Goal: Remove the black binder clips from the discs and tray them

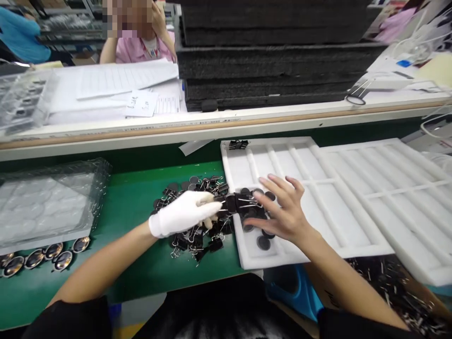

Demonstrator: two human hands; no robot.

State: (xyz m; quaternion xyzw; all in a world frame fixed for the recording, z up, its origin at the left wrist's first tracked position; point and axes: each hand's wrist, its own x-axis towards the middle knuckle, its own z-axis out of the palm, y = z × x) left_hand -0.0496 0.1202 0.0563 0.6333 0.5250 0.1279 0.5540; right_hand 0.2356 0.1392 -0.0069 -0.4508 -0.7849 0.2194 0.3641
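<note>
You hold a pair of black metal binder clips with silver wire handles [231, 203] pinched in your white-gloved left hand [183, 213]. Your bare right hand [287, 214] spreads its fingers at their far end; whether it grips cannot be told. Around your left hand, more clips [181, 242] heap on the green counter [130, 202]; below your right, dark round discs [263, 243] lie in a white compartmented tray [332, 221].

L hand [187, 214] in plain wht glove [176, 216], w/ snug cuff [155, 227] ending at wrist; R hand [284, 212] bare; forearms [116, 261] bare, too, up to blk sleeves [72, 318]; blk garment [219, 306] at front, w/ slight sheen
</note>
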